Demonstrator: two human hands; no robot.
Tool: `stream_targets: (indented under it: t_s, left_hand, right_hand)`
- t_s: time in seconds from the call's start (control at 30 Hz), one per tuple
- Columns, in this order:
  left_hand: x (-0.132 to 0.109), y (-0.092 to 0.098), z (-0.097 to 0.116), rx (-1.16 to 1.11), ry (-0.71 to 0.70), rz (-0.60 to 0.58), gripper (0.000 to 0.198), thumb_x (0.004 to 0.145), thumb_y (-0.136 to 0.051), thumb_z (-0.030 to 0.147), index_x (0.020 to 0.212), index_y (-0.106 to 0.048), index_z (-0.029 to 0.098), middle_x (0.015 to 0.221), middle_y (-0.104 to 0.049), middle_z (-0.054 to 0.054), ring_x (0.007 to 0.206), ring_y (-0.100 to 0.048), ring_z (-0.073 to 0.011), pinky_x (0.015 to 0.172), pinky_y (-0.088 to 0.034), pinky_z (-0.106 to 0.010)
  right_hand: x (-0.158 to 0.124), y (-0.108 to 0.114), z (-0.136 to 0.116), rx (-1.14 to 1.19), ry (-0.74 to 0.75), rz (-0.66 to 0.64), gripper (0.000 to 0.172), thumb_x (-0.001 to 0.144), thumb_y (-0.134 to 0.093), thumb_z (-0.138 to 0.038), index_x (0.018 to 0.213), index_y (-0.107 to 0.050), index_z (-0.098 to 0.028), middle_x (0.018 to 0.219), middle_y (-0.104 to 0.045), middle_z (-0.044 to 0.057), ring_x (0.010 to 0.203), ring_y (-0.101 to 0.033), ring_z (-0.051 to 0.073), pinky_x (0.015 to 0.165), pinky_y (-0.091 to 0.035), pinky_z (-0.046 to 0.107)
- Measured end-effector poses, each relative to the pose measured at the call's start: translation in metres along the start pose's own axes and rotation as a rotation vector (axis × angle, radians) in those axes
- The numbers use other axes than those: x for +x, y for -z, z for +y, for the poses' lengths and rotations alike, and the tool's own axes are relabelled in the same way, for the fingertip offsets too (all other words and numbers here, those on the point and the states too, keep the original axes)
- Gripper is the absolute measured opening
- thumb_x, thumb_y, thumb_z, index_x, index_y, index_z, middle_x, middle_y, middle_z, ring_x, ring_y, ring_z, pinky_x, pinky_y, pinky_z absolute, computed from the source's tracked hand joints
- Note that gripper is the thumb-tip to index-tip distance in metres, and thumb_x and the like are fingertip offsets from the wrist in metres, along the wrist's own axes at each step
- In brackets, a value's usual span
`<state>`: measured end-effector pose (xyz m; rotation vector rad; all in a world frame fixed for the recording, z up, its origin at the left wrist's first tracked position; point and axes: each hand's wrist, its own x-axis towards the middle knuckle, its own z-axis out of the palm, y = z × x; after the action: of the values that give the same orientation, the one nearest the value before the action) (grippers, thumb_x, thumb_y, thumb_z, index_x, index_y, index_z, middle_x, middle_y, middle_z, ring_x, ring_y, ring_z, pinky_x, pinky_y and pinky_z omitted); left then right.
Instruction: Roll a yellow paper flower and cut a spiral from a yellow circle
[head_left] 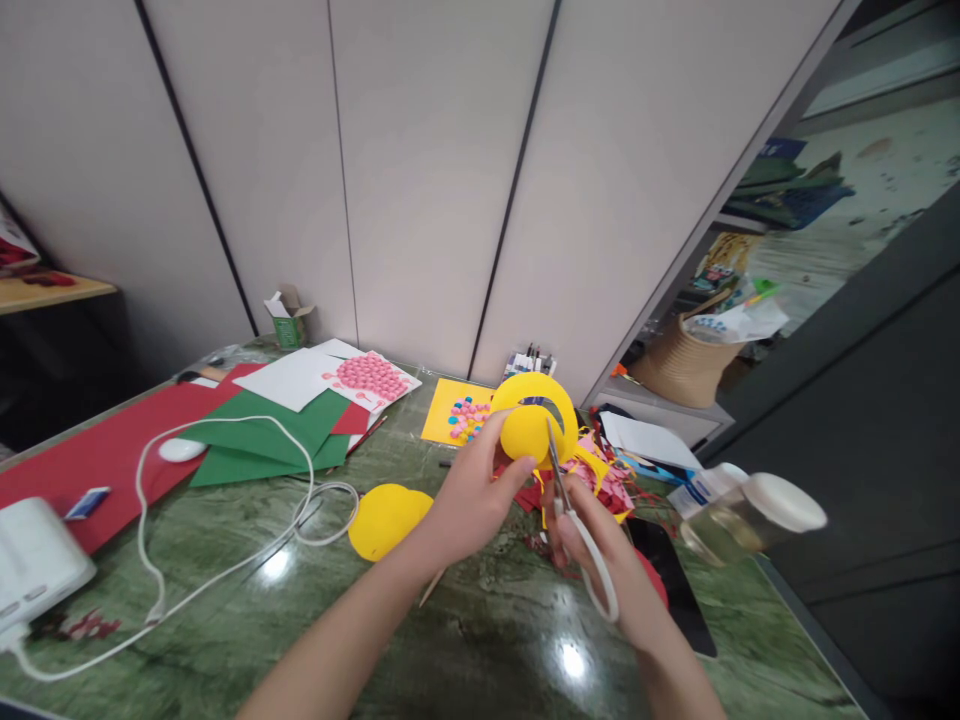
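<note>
We hold the yellow paper (529, 438) up above the green table (495, 640), our left hand (476, 485) pinching it between thumb and fingers and our right hand (592, 530) closed around the scissors (557, 468), whose blades lie at its right side, seemingly close together. Beside our left forearm, 2 yellow discs (381, 522) overlap, while near our right hand we see scraps (611, 478), a black slab (679, 595) and a jar (724, 525). Farther left, we see a cable (313, 470), green sheets (262, 440) and a red sheet (112, 450).

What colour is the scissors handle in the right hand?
White; the scissors handle shows best in the head view.
</note>
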<state>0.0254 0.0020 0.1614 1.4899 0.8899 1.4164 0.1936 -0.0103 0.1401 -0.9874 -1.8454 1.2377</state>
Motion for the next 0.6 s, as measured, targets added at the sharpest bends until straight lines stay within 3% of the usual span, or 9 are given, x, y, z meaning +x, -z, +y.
stream_targets:
  t_s: [0.3,0.6]
  left_hand:
    - [0.0002,-0.0034,0.0011,-0.096,0.002,0.012,0.027,0.085,-0.049,0.021,0.112,-0.046,0.019,0.110,-0.056,-0.007,0.099,-0.055,-0.0187,0.087,-0.044,-0.031]
    - [-0.0001,-0.0002,0.0011,-0.067,0.005,-0.009,0.029,0.085,-0.049,0.022,0.114,-0.046,0.019,0.110,-0.057,-0.008,0.100,-0.054,-0.0191,0.092,-0.042,-0.034]
  right_hand:
    - [0.0013,0.0030,0.0007,-0.024,0.004,-0.033,0.025,0.092,-0.040,-0.046,0.090,-0.043,-0.022,0.068,-0.039,-0.004,0.057,-0.038,0.012,0.052,-0.031,0.024]
    - [0.0003,0.0007,0.0027,0.007,0.011,-0.013,0.025,0.090,-0.043,-0.047,0.090,-0.046,-0.022,0.069,-0.040,-0.003,0.057,-0.037,0.011,0.051,-0.032,0.023]
